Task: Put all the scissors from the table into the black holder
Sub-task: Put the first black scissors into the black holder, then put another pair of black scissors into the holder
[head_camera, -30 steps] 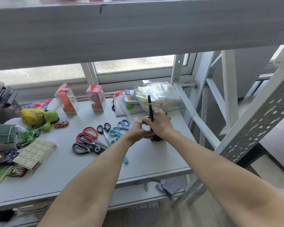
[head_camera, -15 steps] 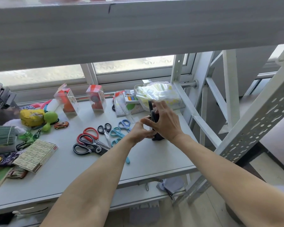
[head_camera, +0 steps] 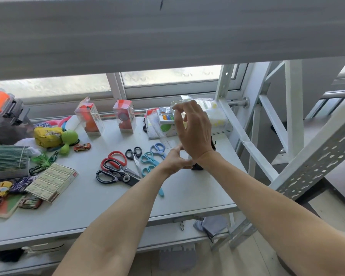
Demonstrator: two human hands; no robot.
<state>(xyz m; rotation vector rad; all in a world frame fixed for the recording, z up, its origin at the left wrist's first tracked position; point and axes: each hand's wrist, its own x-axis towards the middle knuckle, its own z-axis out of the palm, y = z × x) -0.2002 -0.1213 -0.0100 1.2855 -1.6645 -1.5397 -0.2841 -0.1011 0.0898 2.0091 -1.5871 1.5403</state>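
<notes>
Near the table's right side, the black holder stands mostly hidden behind my hands. My left hand grips its side. Just above it my right hand hovers with its fingers loosely apart and nothing in them. What is inside the holder is hidden. To the left, several scissors lie on the table: red-handled scissors, large black-and-grey scissors, small black scissors, blue scissors and two teal pairs.
The grey table carries boxed toys, a yellow pouch and green toy, a toy car, a flat box and a clear plastic box. A white metal rack frame rises at the right.
My right hand pushed a black pair of scissors down into the holder, let go and lifted away above it. My left hand stayed on the holder.
</notes>
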